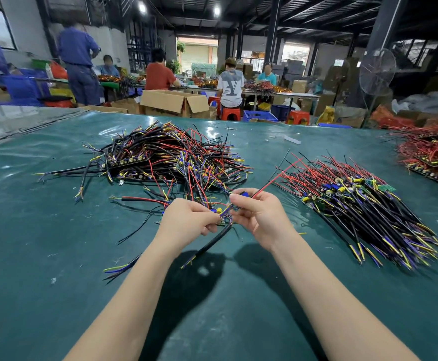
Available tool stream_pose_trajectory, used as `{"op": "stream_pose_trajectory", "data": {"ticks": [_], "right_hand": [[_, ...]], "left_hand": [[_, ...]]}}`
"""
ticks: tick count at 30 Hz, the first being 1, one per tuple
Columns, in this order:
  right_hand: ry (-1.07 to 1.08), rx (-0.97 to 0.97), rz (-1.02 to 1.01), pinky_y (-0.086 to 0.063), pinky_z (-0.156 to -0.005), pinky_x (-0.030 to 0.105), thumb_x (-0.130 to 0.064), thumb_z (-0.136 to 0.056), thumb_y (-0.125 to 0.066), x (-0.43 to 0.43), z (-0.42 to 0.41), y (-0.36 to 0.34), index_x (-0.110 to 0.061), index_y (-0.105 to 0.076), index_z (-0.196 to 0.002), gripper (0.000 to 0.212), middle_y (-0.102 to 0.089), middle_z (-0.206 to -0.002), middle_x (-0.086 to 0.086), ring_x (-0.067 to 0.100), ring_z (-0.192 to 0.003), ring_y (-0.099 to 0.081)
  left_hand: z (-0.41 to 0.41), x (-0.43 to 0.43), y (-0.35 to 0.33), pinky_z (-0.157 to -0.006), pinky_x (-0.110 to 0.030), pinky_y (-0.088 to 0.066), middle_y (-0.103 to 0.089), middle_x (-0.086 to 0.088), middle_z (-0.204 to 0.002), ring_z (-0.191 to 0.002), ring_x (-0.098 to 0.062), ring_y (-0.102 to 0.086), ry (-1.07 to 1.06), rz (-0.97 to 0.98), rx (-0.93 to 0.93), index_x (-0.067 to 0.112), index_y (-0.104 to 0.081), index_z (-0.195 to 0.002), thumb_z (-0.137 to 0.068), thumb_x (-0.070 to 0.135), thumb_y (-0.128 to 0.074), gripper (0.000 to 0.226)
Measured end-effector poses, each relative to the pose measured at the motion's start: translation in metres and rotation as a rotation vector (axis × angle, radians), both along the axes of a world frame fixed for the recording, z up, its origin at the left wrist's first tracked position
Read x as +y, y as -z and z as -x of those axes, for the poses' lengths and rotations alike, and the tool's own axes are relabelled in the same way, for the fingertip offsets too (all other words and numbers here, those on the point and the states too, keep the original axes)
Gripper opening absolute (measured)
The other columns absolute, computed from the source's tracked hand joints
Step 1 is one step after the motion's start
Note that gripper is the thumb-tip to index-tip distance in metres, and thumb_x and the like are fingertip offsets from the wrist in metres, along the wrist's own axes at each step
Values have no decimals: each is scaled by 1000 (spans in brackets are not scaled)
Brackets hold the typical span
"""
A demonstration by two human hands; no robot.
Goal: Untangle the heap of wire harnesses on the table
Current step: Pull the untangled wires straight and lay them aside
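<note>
At frame centre the left hand [186, 217] and right hand [257, 214] both pinch one wire harness [214, 242], probably light, floppy and snag-prone, best held by its stiff board end, just below the tangled heap [171, 157].

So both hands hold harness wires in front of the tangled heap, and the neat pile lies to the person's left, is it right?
Not quite: in the head view the neat pile lies to the person's right, not left. The rest holds: the left hand and the right hand hold harness wires in front of the tangled heap.
</note>
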State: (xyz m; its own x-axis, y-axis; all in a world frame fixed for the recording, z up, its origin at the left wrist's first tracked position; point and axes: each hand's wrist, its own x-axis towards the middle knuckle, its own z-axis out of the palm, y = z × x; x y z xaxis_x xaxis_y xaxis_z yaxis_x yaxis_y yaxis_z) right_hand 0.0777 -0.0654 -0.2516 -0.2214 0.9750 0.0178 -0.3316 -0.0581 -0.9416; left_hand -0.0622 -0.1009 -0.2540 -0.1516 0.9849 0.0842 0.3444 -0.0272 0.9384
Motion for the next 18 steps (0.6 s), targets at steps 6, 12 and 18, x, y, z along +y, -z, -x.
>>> {"op": "stream_pose_trajectory", "data": {"ticks": [6,12,18], "right_hand": [[26,-11,37,-48,-42,16,2,-81,-61,3,-7,5,-12,-56,-70,19,-61,-50,-2,7,-39,-56],[-3,-154,22,-44,-40,14,-6,-84,-62,1,-1,11,-16,-52,-70,20,-60,-47,-6,5,-39,-57],[-118,-65,70,-43,-36,16,-5,-87,-58,-3,2,7,-12,-50,-71,18,-59,-48,-1,8,-35,-53]], "left_hand": [[-5,-1,3,-48,-16,-48,-64,-5,-58,-45,-5,-55,113,13,-54,17,-68,-58,-82,0,-59,30],[-9,2,4,-43,-13,-35,-64,6,-57,-45,-1,-47,77,26,-65,16,-64,-68,-80,-8,-44,33],[-4,2,6,-45,-12,-32,-57,12,-42,-40,2,-43,-5,-112,44,24,-62,-50,-79,25,-68,30]]}}
